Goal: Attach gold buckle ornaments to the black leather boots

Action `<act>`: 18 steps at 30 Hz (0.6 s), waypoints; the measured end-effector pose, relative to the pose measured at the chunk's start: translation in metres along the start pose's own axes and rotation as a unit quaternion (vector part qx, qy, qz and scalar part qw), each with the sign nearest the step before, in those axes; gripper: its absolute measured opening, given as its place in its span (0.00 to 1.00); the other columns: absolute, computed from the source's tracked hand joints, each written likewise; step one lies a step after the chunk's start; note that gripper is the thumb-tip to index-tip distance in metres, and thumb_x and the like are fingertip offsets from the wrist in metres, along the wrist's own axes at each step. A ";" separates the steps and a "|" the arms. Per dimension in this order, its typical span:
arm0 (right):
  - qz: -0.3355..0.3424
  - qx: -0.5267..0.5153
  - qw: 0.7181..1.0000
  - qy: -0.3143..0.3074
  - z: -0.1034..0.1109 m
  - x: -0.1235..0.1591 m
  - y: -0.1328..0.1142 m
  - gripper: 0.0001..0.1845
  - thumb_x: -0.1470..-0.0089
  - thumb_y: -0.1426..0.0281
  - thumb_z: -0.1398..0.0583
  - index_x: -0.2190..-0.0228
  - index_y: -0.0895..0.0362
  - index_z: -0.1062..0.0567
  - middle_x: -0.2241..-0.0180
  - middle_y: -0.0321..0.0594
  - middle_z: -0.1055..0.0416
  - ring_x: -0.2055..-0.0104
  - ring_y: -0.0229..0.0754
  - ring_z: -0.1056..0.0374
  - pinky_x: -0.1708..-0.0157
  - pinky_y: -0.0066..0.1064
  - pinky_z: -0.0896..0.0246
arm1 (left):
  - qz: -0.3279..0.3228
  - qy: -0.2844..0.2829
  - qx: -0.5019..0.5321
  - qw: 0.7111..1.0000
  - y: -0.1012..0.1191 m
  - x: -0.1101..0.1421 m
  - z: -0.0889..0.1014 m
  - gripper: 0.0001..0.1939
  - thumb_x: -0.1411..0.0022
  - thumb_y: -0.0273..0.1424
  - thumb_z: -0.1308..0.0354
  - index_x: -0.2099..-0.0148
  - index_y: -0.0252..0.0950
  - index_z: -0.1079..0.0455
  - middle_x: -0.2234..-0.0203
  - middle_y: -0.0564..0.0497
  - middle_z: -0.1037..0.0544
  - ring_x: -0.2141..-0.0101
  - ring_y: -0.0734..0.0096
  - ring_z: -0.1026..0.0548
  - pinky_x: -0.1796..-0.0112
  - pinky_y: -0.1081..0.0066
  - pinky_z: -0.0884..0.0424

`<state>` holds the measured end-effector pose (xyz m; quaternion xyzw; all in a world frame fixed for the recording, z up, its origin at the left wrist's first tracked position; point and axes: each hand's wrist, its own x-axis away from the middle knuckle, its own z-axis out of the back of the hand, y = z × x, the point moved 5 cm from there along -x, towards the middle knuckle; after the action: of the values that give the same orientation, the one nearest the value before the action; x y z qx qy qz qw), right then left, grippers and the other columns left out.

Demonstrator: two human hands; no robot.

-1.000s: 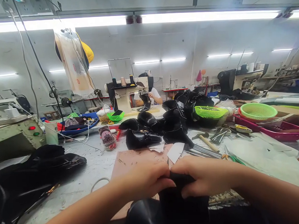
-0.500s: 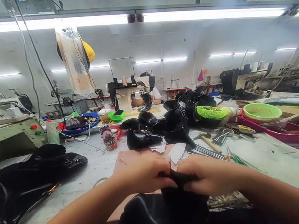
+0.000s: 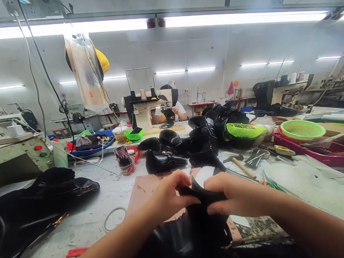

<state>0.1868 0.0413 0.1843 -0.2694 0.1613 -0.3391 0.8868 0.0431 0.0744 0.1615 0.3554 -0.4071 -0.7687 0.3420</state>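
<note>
Both hands grip the upper edge of a black leather boot upper (image 3: 198, 229) low in the middle of the view. My left hand (image 3: 170, 196) pinches the edge from the left with thumb and fingers closed. From the right, my right hand (image 3: 233, 196) is closed on the same edge, knuckles up. The two hands almost touch. The leather hangs below them over a pink cutting mat (image 3: 146, 188) on the workbench (image 3: 106, 199). Beyond the hands lies a pile of finished black boots (image 3: 189, 143).
Black leather pieces (image 3: 41, 201) heap up at the left. A hammer (image 3: 242, 168), metal tools and scissors lie right of the mat. Green baskets (image 3: 301, 129) and a pink tray (image 3: 325, 153) stand at the right. A jar (image 3: 125, 162) and a white ring (image 3: 114, 217) sit left of the mat. Another person sews at a far machine (image 3: 148, 107).
Both hands have lifted the boot's edge a little and drawn it up; more of the black leather now shows below them. The view has tilted down slightly.
</note>
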 end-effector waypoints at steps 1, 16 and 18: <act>-0.006 0.013 1.000 0.025 0.002 -0.001 0.000 0.05 0.55 0.79 0.40 0.77 0.59 0.30 0.78 0.29 0.37 0.75 0.32 0.44 0.74 0.23 0.50 | 0.012 0.016 0.023 1.000 -0.002 0.000 0.000 0.14 0.58 0.27 0.35 0.72 0.35 0.39 0.76 0.57 0.33 0.73 0.76 0.36 0.70 0.73 0.39; 0.029 -0.021 0.999 0.022 0.004 -0.003 -0.005 0.06 0.51 0.79 0.44 0.76 0.58 0.33 0.77 0.29 0.40 0.74 0.32 0.45 0.73 0.23 0.49 | 0.047 -0.026 0.255 0.965 -0.011 0.004 -0.005 0.18 0.53 0.38 0.34 0.74 0.35 0.41 0.77 0.56 0.36 0.73 0.75 0.38 0.70 0.75 0.41; 0.021 -0.012 0.999 0.031 0.006 -0.003 -0.006 0.06 0.52 0.79 0.44 0.77 0.58 0.34 0.77 0.30 0.39 0.75 0.32 0.44 0.74 0.23 0.49 | 0.027 -0.002 0.251 0.968 -0.009 0.005 -0.004 0.18 0.52 0.36 0.35 0.74 0.35 0.42 0.78 0.57 0.38 0.74 0.78 0.41 0.72 0.76 0.43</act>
<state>0.1844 0.0416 0.1927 -0.2664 0.1982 -0.3263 0.8850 0.0416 0.0725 0.1505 0.4169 -0.5974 -0.6332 0.2616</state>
